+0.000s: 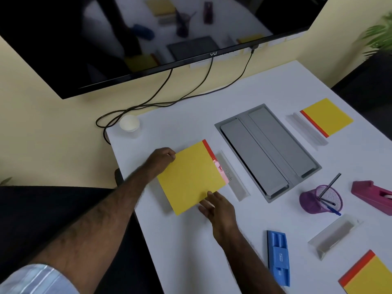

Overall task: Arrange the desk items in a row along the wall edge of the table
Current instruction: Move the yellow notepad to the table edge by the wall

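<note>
A yellow notepad with a red spine (188, 177) is lifted slightly above the white table (191, 240) near its left edge. My left hand (161, 160) grips its far left corner. My right hand (218, 209) holds its near corner, thumb on top. A clear acrylic stand (233, 177) lies just right of this pad. A second yellow pad (327, 116) lies far right beside another clear stand (305, 129). A third pad (369, 274) sits at the near right. A purple mesh pen cup (320, 199), a maroon tape dispenser (373, 196) and a blue pen case (277, 257) lie on the right half.
A grey cable box lid (267, 149) is set into the table's middle. A white paper cup stack (129, 125) stands at the far left corner by the wall. Black cables (169, 100) hang from a wall-mounted screen (148, 39). Another clear stand (333, 236) lies near the right.
</note>
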Tool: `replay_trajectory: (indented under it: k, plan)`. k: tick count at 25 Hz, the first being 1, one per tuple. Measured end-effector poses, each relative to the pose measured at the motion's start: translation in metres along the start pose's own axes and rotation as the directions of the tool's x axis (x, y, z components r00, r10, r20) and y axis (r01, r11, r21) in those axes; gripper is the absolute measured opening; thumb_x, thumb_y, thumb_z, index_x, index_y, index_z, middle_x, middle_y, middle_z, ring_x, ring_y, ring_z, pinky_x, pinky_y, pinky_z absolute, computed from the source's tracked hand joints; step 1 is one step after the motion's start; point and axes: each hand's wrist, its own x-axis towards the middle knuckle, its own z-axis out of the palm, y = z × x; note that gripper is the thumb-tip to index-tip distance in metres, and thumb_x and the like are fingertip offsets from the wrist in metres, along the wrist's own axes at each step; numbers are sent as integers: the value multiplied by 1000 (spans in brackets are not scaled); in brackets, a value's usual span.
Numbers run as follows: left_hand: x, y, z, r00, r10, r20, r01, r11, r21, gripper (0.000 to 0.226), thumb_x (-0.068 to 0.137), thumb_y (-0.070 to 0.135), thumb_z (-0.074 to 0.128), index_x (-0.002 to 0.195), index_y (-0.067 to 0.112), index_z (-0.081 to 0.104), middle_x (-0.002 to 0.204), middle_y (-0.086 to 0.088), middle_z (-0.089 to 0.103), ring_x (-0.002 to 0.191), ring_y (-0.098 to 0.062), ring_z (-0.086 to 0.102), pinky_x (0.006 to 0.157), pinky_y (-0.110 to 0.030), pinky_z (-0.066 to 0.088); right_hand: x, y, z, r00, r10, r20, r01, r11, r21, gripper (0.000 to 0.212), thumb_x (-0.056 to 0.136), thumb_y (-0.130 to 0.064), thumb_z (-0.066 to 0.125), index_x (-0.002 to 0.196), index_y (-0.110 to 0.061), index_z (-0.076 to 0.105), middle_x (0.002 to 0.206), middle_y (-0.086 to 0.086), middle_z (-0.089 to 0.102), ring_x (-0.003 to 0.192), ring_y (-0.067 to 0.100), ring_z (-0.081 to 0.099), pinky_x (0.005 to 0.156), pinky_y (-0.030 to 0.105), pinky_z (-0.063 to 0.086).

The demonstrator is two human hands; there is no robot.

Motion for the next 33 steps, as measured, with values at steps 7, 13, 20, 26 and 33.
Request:
replay_trajectory:
  k: [7, 13, 20, 26, 33]
  plan:
    - [47, 42, -33, 974, 208, -91, -197, 973, 117, 17, 100, 13, 57, 108, 5, 69, 113, -11, 69, 99, -23, 61, 76, -26, 43, 26, -62, 47, 975, -218, 55, 211, 972, 105, 29, 99, 1, 63, 126, -5, 65, 97, 17, 78, 93, 44, 76, 81, 47, 64]
    - [86, 44, -41, 919, 21, -393, -16, 1000, 16, 43, 95, 37, 64, 130, 13, 62, 128, -11, 67, 120, -31, 62, 103, -40, 50, 70, -108, 85, 960, -279, -3, 278, 958, 74, 28, 95, 4, 59, 121, -3, 66, 97, 22, 77, 84, 41, 78, 73, 40, 65]
    - [105, 9, 8, 950, -212, -230, 99, 901, -422, 44, 100, 24, 62, 134, -3, 53, 110, -23, 71, 85, -36, 73, 68, -38, 57, 129, -145, 123, 974, -219, -57, 222, 973, 63, 29, 95, 8, 56, 121, 4, 68, 105, 22, 76, 70, 29, 77, 60, 28, 61]
    - [129, 5, 26, 946, -130, -297, 22, 940, -341, 20, 90, 14, 72, 107, 5, 70, 99, -19, 72, 89, -33, 70, 89, -54, 59, 174, -153, 128, 976, -216, -1, 216, 974, -65, 17, 98, 6, 52, 110, -6, 53, 97, 17, 63, 79, 29, 69, 76, 37, 66]
    - [159, 2, 23, 938, -104, -332, 20, 969, -248, 17, 88, 13, 72, 96, -2, 71, 94, -13, 73, 92, -34, 69, 91, -49, 58, 211, -156, 142, 989, -135, 63, 140, 987, -77, 24, 99, 4, 51, 121, -6, 53, 113, 20, 63, 106, 33, 74, 84, 36, 65]
